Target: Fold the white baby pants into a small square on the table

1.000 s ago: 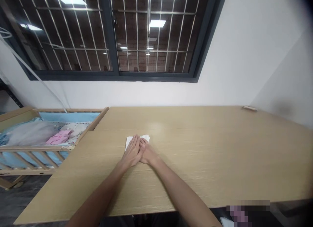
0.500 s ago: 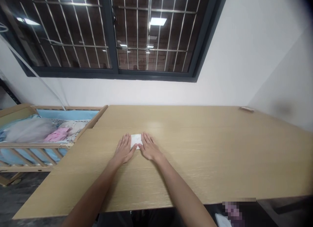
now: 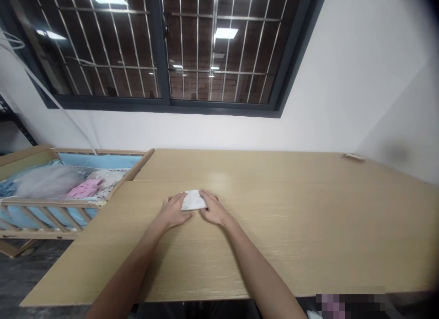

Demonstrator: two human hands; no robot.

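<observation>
A small folded white cloth [image 3: 194, 200] with a faint print lies on the wooden table, between my two hands. My left hand [image 3: 173, 211] has its fingers curled against the cloth's left edge, with the thumb at the near corner. On the opposite side, my right hand [image 3: 213, 209] grips the right edge, its fingertips over the top and its thumb near the front corner. The near edge of the cloth looks slightly raised at the right. Fingertips and the underside of the cloth are partly hidden.
The light wooden table [image 3: 291, 227] reaches to the white wall below a barred window [image 3: 219, 58]. At the left stands a wooden crib [image 3: 65, 204] with blue lining and pink and white fabrics inside. A small flat object [image 3: 354, 157] rests at the table's far right.
Both hands were lying flat with thumbs over the cloth; now their fingers are curled at its sides and the thumbs have parted. More of the cloth shows. The view has shifted slightly.
</observation>
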